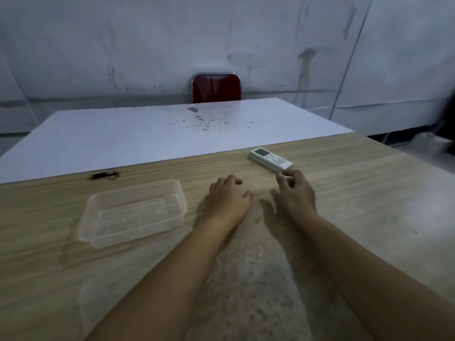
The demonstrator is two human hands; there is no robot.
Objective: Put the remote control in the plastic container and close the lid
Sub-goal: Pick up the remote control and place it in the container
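A white remote control (pixel 270 159) lies flat on the wooden table (pixel 369 193), towards the back right. My right hand (pixel 296 193) is just in front of its near end, fingers loosely curled, fingertips almost at the remote but holding nothing. My left hand (pixel 229 199) rests palm down on the table between the remote and the clear plastic container (pixel 134 212), which stands open and empty at the left. A clear lid (pixel 103 299) lies flat on the table in front of the container, partly hidden by my left forearm.
A white table (pixel 147 134) adjoins the wooden one at the back, with dark specks on it. A red chair (pixel 216 88) stands behind it against the wall. A small dark metal piece (pixel 104 175) sits at the seam between the tables.
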